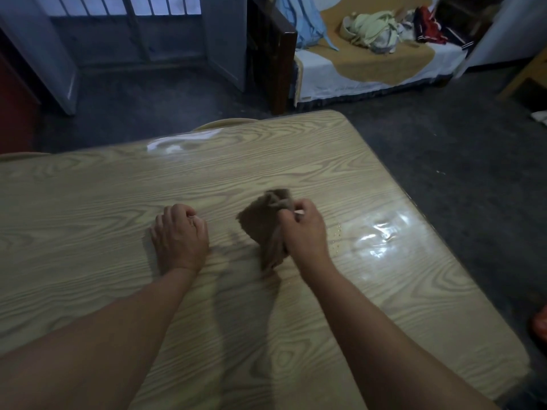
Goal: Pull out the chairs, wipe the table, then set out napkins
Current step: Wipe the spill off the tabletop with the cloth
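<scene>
Right hand [302, 232] gripping a bunched brown cloth [260, 223], blurred, partly hidden by the fingers, over the middle of the wood-grain bench [88, 202], left hand [179, 235] curled, holding nothing, resting nearby, bench's near edge cut off.

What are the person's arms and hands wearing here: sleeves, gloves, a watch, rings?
Both arms are bare: the left forearm and right forearm show no sleeve up to the frame edge. The left hand and right hand wear no gloves; no watch, bracelet or ring shows.
</scene>
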Available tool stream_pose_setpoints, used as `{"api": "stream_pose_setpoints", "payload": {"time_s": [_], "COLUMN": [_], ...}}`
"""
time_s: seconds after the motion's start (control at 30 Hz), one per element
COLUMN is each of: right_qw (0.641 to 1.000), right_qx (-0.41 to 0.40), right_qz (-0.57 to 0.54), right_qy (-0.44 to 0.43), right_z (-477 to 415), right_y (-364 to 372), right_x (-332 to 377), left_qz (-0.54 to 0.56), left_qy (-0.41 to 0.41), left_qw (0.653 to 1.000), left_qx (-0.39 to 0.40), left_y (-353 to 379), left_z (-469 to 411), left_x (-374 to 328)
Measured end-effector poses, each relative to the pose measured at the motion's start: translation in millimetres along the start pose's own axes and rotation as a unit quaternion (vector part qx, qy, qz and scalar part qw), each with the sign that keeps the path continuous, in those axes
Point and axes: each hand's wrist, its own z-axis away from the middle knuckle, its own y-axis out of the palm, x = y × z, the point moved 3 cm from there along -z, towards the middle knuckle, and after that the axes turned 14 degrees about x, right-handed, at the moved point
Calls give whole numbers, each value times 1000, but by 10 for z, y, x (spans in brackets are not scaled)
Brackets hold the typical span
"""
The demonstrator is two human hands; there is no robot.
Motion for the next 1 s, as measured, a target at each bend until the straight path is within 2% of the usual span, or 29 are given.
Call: {"api": "stream_pose_setpoints", "payload": {"time_s": [0.07, 0.13, 0.17, 0.23, 0.3, 0.33, 0.4, 0.5, 0.6, 0.67, 0.73, 0.9, 1.0], "right_qw": [997, 971, 955, 937, 902, 887, 870, 851, 786, 751, 766, 867, 877], "right_qx": [-59, -127, -134, -46, 74, 102, 111, 132, 224, 255, 238, 103, 88], "right_qz": [54, 201, 263, 347, 417, 441, 480, 495, 527, 559, 565, 487, 470], "right_qy": [12, -19, -35, 7, 80, 86, 34, -112, -233, -241, -192, 24, 53], "right_z": [-64, -62, -50, -63, -49, -18, 90, 329, 478, 398, 208, -85, 116], "right_y": [-229, -386, -395, -234, 39, 190, 458, 787, 887, 707, 420, -425, -341], "right_x": [-81, -118, -127, -192, -377, -467, -579, -561, -573, -620, -653, -881, -915], "left_qz": [-3, -1, 1, 3, 2, 4, 9, 35, 60, 65, 66, 45, 56], "left_qy": [0, 1, 1, -2, -3, -3, -4, -11, -11, -3, -6, -1, -5], "left_qw": [1000, 1000, 1000, 1000, 1000, 1000, 1000, 999, 998, 998, 997, 996, 992], "left_qx": [-5, -7, -7, -3, -2, -2, -3, 0, 7, 22, 43, 82, 109], "left_y": [4, 0, 1, -7, -6, -10, -8, -20, -57, -74, -101, -195, -272], "left_z": [1, -1, 2, -1, 0, -1, 6, 16, 5, 26, 68, 304, 428], "left_x": [-5, -17, -21, -23, -30, -32, -32, -16, -3, 20, 47, 103, 121]}}
